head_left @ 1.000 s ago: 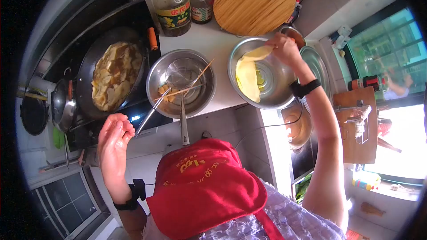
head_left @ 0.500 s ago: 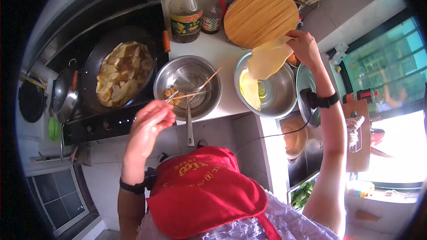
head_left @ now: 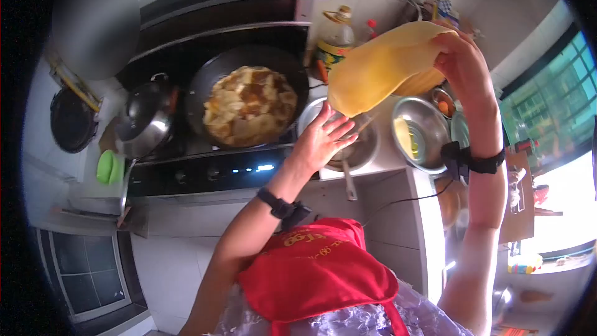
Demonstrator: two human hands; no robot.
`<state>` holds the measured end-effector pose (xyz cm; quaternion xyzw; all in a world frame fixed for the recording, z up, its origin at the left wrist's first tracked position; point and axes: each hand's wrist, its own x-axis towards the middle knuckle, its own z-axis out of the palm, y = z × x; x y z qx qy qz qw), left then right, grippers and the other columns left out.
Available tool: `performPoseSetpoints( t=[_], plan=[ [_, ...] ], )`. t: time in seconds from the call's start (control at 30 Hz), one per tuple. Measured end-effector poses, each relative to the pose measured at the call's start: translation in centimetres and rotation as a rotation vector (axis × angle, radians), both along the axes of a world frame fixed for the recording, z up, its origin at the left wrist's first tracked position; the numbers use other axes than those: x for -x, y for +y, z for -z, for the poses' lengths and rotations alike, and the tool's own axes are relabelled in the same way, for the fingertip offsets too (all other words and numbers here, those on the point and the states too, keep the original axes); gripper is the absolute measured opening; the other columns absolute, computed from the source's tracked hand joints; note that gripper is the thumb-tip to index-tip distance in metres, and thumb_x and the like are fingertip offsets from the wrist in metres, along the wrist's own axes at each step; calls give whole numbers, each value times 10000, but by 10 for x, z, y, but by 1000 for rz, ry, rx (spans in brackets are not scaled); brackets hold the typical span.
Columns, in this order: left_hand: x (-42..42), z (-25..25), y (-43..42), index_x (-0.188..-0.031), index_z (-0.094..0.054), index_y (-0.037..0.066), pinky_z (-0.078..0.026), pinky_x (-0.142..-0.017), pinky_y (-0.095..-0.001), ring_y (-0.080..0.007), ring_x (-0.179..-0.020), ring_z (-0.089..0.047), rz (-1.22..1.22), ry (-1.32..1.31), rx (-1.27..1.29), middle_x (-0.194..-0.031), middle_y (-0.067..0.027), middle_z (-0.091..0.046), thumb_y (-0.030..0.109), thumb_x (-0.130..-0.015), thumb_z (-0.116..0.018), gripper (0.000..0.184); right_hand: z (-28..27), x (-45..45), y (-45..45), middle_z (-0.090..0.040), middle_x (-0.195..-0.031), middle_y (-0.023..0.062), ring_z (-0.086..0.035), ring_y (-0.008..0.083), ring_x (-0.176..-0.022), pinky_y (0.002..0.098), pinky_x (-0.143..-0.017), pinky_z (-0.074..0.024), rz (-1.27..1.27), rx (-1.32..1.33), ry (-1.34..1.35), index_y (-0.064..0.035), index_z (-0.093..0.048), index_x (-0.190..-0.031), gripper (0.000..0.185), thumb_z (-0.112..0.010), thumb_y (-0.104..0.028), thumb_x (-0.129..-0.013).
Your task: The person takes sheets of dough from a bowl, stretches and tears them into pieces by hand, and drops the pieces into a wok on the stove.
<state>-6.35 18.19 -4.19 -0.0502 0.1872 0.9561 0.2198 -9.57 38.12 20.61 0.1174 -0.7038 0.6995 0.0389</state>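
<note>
My right hand point(head_left: 465, 65) holds up a thin, floppy yellow sheet point(head_left: 385, 65) that looks like dough, pinched at its right end. The sheet droops leftward over the counter. Just below its lower left end is my left hand point(head_left: 323, 140), fingers spread and holding nothing; whether a fingertip touches the sheet I cannot tell. Behind that hand stands a steel bowl point(head_left: 368, 149) with a metal-handled utensil point(head_left: 349, 177) and a wooden stick in it. Another steel bowl point(head_left: 423, 160), to the right, contains a piece of yellow sheet point(head_left: 404, 134).
On the stove at left, a black wok point(head_left: 202, 74) holds browned pieces in sauce point(head_left: 252, 106). A lidded pan point(head_left: 144, 118) and a green container point(head_left: 109, 167) are farther left. An oil bottle point(head_left: 336, 34) stands at the back. A round wooden board point(head_left: 423, 82) is partly hidden behind the sheet.
My right hand has lifted the sheet up and away from the right bowl, stretching it leftward. My left hand has left the stick in the left bowl and opened near the sheet. The view has shifted left.
</note>
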Motion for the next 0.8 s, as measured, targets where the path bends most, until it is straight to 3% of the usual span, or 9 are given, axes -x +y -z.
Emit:
performPoseSetpoints(
  t=[0.13,0.2,0.37,0.43,0.53,0.57,0.67,0.7,0.8],
  plan=[
    [-15,-15,-72,-1248,-542,94,-495,-995,-432,-202,-1103,-612,-91,159,-126,-1192,-42,-627,269,-915,-661,394,21,-1,-48,-589,-820,-6,-511,74,-636,211,-591,-435,-15,99,-64,-30,-604,-1041,159,-541,-125,-931],
    [-25,-19,-110,-1275,-520,87,-528,-950,-398,-214,-1105,-614,-118,123,40,-1228,-57,-604,250,-912,-664,424,41,-1,-64,-647,-890,64,-583,114,-627,217,-531,-468,17,124,-137,-19,-597,-1035,151,-521,-86,-924],
    [-28,-26,-195,-1307,-472,39,-516,-975,-430,-269,-1169,-587,-197,108,205,-1274,-124,-579,167,-937,-593,410,92,-29,-114,-642,-1023,30,-584,114,-948,280,-853,-454,29,4,-255,-68,-622,-1056,234,-506,-153,-871],
    [-27,-46,-222,-1293,-495,43,-497,-991,-450,-260,-1162,-593,-199,143,278,-1248,-109,-603,135,-931,-578,383,130,-24,-114,-634,-1102,79,-597,195,-1038,366,-890,-491,-26,226,-376,-58,-591,-1061,217,-476,-157,-905],
    [-12,-56,-259,-1228,-564,66,-527,-915,-420,-221,-1083,-638,-152,237,495,-1167,-85,-656,133,-936,-574,300,169,-29,-129,-628,-1043,143,-637,269,-958,384,-850,-545,-167,559,-494,2,-558,-1030,194,-478,-141,-925],
    [-10,-63,-271,-1231,-564,64,-529,-908,-391,-213,-1056,-649,-107,242,591,-1175,-84,-655,142,-948,-560,293,180,-38,-138,-623,-1004,111,-630,202,-893,300,-735,-543,-117,561,-471,-38,-551,-1045,157,-498,-132,-930],
    [-8,-94,-288,-1251,-557,51,-541,-896,-377,-195,-1053,-651,-106,256,772,-1150,-84,-666,162,-957,-560,314,229,-35,-152,-638,-969,82,-655,198,-866,279,-690,-549,-374,729,-504,-31,-562,-1055,222,-582,-2,-836],
    [-7,-105,-291,-1250,-559,46,-541,-897,-380,-195,-1050,-653,-92,278,801,-1152,-86,-665,176,-957,-567,321,224,-45,-174,-649,-994,86,-652,171,-867,285,-696,-539,-205,673,-508,-1,-547,-1150,304,-577,-17,-848],
    [-8,-141,-288,-1235,-577,28,-534,-904,-384,-193,-1034,-657,-34,302,921,-1160,-93,-662,232,-944,-613,358,240,-53,-192,-662,-1048,97,-655,151,-854,283,-693,-539,-400,790,-632,23,-522,-1239,378,-561,-53,-871]
  ],
)
